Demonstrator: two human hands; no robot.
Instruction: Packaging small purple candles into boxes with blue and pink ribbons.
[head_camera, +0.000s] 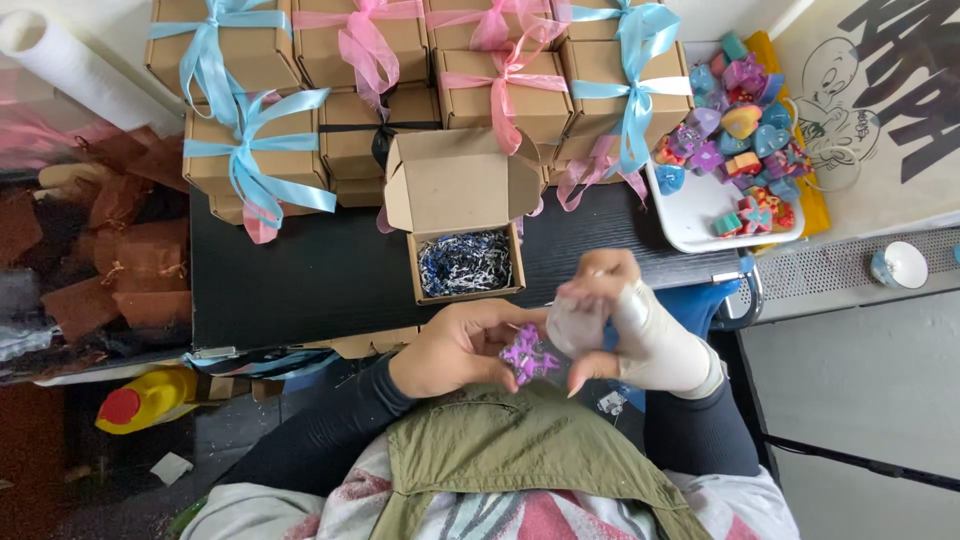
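left hand (455, 350) pinching purple piece (528, 357); right hand (620, 320) gripping clear wrap (578, 325).

Black table (320, 275), boxes (350, 100), tray (700, 215)

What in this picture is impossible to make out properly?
- Head view: the purple piece is partly covered by the left hand and blurred.
- The pale thing in the right hand is motion-blurred; its kind is unclear.
- The open box shows only shredded filling; anything beneath is hidden.
- The yellow bottle is partly hidden by the table edge.
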